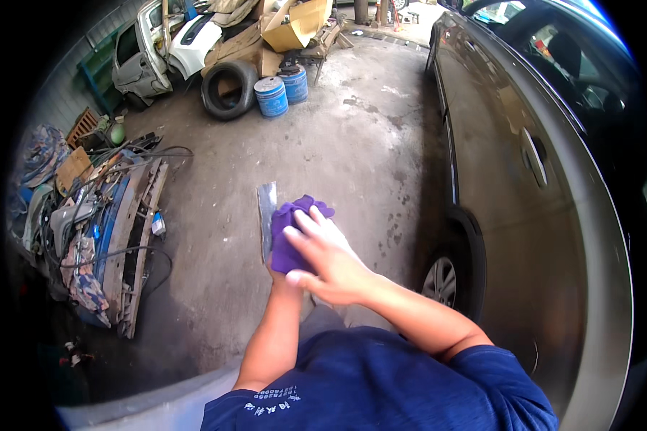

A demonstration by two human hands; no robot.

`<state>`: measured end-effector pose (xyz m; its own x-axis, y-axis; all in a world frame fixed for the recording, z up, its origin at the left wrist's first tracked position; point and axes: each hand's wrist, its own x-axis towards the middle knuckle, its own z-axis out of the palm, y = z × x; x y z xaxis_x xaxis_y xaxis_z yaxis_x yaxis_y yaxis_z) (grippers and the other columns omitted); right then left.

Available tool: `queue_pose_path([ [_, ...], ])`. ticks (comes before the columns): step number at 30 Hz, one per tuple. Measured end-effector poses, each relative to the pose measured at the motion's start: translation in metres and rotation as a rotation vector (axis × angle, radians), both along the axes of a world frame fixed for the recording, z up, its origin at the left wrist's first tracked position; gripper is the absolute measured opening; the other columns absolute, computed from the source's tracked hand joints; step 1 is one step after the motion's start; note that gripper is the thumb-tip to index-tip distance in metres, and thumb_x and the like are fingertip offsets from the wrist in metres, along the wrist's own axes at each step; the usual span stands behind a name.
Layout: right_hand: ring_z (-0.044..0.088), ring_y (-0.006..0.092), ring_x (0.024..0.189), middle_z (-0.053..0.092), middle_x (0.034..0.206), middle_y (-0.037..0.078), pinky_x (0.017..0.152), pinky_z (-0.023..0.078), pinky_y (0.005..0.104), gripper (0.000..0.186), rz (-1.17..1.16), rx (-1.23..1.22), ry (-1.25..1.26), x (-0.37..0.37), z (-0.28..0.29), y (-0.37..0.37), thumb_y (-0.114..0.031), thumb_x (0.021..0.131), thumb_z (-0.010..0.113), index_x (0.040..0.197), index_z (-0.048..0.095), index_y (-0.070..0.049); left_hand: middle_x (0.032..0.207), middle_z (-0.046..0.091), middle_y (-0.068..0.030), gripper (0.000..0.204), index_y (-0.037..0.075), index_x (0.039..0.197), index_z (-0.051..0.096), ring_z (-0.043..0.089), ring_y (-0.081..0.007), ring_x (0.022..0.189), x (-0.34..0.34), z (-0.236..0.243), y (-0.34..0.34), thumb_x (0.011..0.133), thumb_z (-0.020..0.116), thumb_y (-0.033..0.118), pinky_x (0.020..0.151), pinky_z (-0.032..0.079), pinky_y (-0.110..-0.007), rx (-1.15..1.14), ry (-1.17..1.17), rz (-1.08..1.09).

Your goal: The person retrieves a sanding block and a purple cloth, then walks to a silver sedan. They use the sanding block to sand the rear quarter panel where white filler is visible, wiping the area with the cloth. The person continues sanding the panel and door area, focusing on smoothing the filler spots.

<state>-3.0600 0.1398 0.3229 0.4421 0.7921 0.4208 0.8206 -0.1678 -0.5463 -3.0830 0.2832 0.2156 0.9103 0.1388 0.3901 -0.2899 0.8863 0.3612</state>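
A purple cloth [290, 248] is bunched up in front of me, between my two hands. My right hand [327, 262] lies over the cloth from the right, fingers stretched out and spread, slightly smeared by motion. From below, my left hand [277, 276] reaches in under the cloth, which hides its fingers, so I cannot see how they are closed. Beside the cloth's left edge a long, flat grey strip [267, 205] sticks up away from me. Its lower end comes down close to my left hand; whether that hand grips it is hidden.
A dark car [507, 215] stands close on my right. Car parts and scrap [115, 230] lie at left. Farther off are a tyre [229, 90], blue drums [272, 98], cardboard [295, 25] and a white car body shell [144, 61]. Concrete floor [323, 144] stretches between.
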Motion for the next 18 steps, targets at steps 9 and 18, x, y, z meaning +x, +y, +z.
queue_pose_path([
  [9,0.064,0.0223,0.047,0.063,0.06,0.014,0.038,0.049,0.0276,0.05,-0.18,0.365,1.591,0.273,-0.034,0.15,-0.039,0.099,0.042,0.076,0.06,0.002,0.071,0.061,-0.0076,0.054,0.005,0.106,0.062,0.05,-0.0169,0.04,0.261,0.015,0.123,0.091,0.037,0.05,0.033,0.041,-0.031,-0.136,0.303,-0.353],
  [18,0.067,0.0269,0.062,0.066,0.07,0.014,0.058,0.052,0.0396,0.031,-0.512,0.087,0.154,0.489,-0.024,0.198,-0.033,0.094,0.055,0.091,0.061,-0.003,0.121,0.06,-0.0218,0.05,0.001,0.121,0.057,0.058,-0.0379,0.111,0.501,0.005,0.181,0.091,0.037,0.036,0.102,0.043,-0.05,-0.143,0.282,-0.084],
])
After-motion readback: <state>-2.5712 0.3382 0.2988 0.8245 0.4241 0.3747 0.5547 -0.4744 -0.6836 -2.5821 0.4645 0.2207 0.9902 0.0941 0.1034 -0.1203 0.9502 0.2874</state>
